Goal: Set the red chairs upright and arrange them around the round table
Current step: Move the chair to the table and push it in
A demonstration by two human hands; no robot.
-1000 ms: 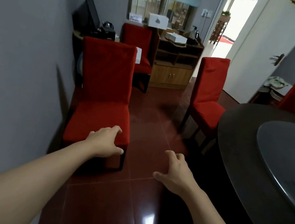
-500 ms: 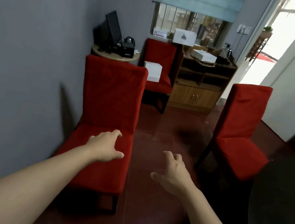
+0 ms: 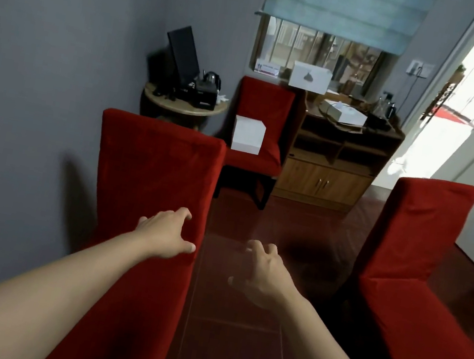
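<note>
Closer now than a moment ago, the nearest red chair (image 3: 152, 183) fills the 9 o'clock side of the head view, and the round table has slipped out of sight. This chair stands upright beside the grey wall (image 3: 40, 81), its seat running down to 6 o'clock.

Both bare arms reach forward from the bottom edge. The left hand (image 3: 164, 236) hovers in front of the chair's backrest with fingers loosely spread, holding nothing; whether it touches the fabric cannot be told. The right hand (image 3: 263, 274) hangs over the floor with fingers splayed and slightly bent, also holding nothing.

A second red chair (image 3: 410, 267) stands upright at 3 o'clock. A third red chair (image 3: 259, 126) stands at 12 o'clock with a white box (image 3: 248, 135) on its seat, just beside a wooden cabinet (image 3: 333, 164). At 11 o'clock a small round side table (image 3: 184, 105) carries a dark monitor (image 3: 183, 54). The floor (image 3: 230, 352) is glossy dark red tile. At 1 o'clock a blue blind (image 3: 342, 6) hangs over a window, and an open doorway (image 3: 464, 102) glares bright at 2 o'clock.
</note>
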